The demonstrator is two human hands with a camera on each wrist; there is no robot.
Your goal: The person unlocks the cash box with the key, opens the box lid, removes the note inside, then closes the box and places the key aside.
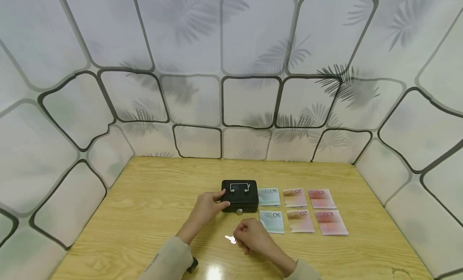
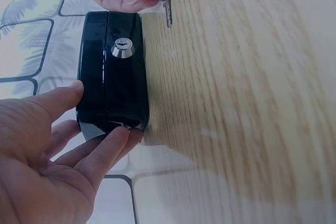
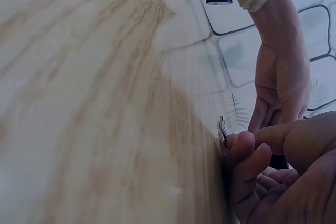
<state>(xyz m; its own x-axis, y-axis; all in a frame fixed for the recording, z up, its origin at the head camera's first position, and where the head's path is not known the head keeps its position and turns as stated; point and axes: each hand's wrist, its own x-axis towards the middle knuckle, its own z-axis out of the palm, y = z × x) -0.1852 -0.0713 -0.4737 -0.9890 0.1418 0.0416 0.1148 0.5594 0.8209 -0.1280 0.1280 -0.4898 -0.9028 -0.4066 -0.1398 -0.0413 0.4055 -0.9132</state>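
A black cash box [image 1: 240, 197] with a wire handle on its lid stands on the table, its round silver lock [image 2: 123, 48] facing the front. My left hand [image 1: 209, 205] holds the box's left end, one digit on the lid edge and others against the side [image 2: 111, 148]. In front of the box, just above the tabletop, my right hand [image 1: 253, 235] pinches small silver keys [image 1: 230, 239] between thumb and curled fingers. A key's blade [image 2: 168, 11] sticks out past the fingertips in the left wrist view; the rest is partly hidden by the fingers.
Right of the box lie two rows of banknotes: blue-green 50s [image 1: 272, 222], orange-pink 20s [image 1: 300, 221] and red 100s [image 1: 330, 223]. The wood-grain table [image 1: 152, 199] meets patterned fabric walls [image 1: 249, 103] at the back and sides. A black device [image 1: 193, 265] is by the left sleeve.
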